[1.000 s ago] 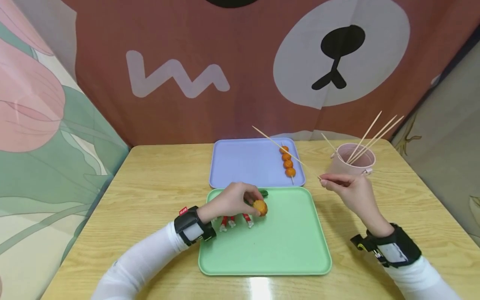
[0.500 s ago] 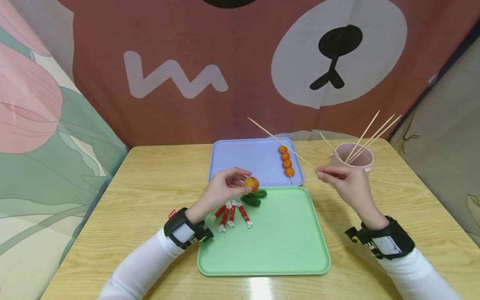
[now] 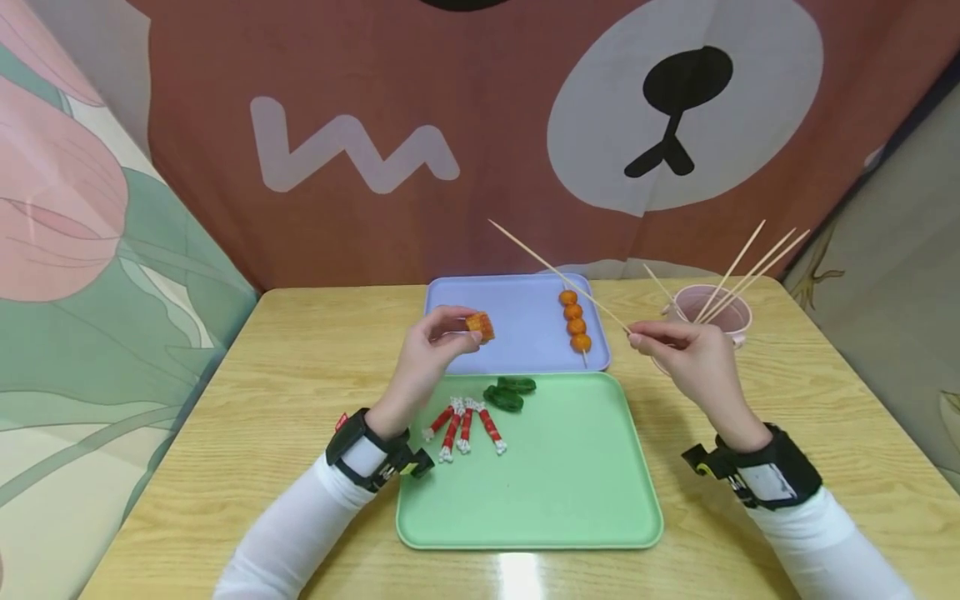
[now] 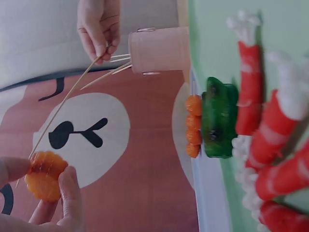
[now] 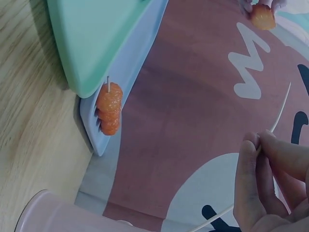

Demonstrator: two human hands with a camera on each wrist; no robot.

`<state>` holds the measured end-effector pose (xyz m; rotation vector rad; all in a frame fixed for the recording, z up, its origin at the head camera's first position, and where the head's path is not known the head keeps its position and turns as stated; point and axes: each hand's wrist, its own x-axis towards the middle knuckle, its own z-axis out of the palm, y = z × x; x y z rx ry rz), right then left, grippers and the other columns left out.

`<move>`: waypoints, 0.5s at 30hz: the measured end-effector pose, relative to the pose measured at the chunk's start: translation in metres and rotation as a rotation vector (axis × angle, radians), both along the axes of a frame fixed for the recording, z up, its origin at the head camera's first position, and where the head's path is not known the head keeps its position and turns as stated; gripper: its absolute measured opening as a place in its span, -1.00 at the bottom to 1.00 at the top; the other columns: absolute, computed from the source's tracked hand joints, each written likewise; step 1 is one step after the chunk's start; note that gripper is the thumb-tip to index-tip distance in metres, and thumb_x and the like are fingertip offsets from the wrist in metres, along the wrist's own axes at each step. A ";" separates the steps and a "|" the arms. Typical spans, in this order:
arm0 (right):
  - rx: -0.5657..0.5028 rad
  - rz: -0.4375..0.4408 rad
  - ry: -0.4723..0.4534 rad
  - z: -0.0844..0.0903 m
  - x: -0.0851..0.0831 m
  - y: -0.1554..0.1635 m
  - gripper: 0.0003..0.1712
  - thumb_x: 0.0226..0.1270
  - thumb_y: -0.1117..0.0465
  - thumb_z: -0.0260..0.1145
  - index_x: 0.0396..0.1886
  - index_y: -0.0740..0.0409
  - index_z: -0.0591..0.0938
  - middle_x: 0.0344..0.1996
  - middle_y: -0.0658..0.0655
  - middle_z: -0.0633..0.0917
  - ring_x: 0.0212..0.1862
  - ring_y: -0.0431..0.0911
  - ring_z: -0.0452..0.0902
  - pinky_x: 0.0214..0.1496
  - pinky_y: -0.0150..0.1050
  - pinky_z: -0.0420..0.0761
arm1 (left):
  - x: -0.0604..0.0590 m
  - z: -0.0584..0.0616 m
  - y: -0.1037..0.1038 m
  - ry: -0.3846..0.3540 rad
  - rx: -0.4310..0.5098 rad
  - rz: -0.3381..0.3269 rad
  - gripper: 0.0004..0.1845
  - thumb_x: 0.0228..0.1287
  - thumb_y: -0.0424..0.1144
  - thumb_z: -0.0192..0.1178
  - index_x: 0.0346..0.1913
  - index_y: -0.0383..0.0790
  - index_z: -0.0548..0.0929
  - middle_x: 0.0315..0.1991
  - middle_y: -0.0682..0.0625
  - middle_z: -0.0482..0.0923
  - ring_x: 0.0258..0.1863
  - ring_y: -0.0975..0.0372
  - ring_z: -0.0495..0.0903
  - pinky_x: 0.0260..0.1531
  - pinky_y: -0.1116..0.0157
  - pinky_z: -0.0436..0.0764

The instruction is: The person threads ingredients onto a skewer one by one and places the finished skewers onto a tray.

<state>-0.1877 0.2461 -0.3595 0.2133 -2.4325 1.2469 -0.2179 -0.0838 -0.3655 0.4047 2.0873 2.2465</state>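
My left hand [image 3: 430, 358] pinches a short orange-yellow piece of corn cob [image 3: 481, 327] between thumb and fingers, raised in front of the blue tray. The corn's scalloped rim shows in the left wrist view. My right hand [image 3: 693, 354] pinches a bamboo skewer [image 3: 551, 268] near its lower end. The skewer's bare shaft slants up and left, its far tip above and beyond the corn in the head view. On the green tray [image 3: 540, 500] lie several red sticks [image 3: 467, 429] with frilly white ends and glossy dark green pieces [image 3: 504, 397].
Behind the green tray, the blue tray [image 3: 491, 292] bears a skewer threaded with several orange balls [image 3: 575, 326]. A pink bucket [image 3: 738, 312] with several bare skewers [image 3: 757, 275] stands at the back right of the wooden table [image 3: 330, 358]. A cloth backdrop [image 3: 487, 150] hangs behind.
My left hand has lifted the corn piece off the green tray, up and slightly left, uncovering the red sticks and green pieces. My right hand has risen a little with the skewer.
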 end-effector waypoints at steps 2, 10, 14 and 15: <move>-0.004 0.004 -0.001 0.001 0.000 -0.001 -0.79 0.14 0.20 0.42 -0.23 0.19 0.76 -0.31 0.24 0.76 -0.40 -0.51 0.60 -0.52 -0.54 0.52 | -0.001 0.002 -0.001 0.005 0.046 0.030 -0.67 0.20 -0.42 0.21 0.05 -0.35 0.53 -0.11 -0.17 0.59 -0.20 0.19 0.66 -0.09 0.24 0.65; -0.025 0.019 -0.002 0.005 0.001 -0.002 -0.79 0.14 0.24 0.42 -0.22 0.22 0.75 -0.30 0.26 0.75 -0.37 -0.49 0.61 -0.46 -0.54 0.57 | -0.003 0.013 -0.002 -0.008 0.225 0.102 -0.72 0.25 -0.43 0.17 0.02 -0.38 0.50 -0.17 -0.07 0.64 -0.24 0.18 0.70 -0.10 0.22 0.66; -0.024 0.020 0.012 0.008 0.001 -0.003 -0.80 0.12 0.26 0.43 -0.23 0.21 0.76 -0.30 0.22 0.76 -0.37 -0.48 0.61 -0.46 -0.54 0.57 | -0.005 0.021 -0.003 0.013 0.327 0.100 -0.81 0.28 -0.43 0.14 -0.06 -0.29 0.50 -0.16 -0.08 0.62 -0.22 0.15 0.70 -0.10 0.27 0.66; -0.024 0.020 0.015 0.009 0.002 -0.004 -0.79 0.11 0.26 0.43 -0.23 0.20 0.76 -0.31 0.20 0.76 -0.37 -0.48 0.61 -0.45 -0.54 0.57 | -0.005 0.023 -0.003 0.022 0.344 0.099 -0.83 0.28 -0.43 0.14 -0.09 -0.26 0.50 -0.15 -0.09 0.62 -0.21 0.14 0.70 -0.09 0.27 0.66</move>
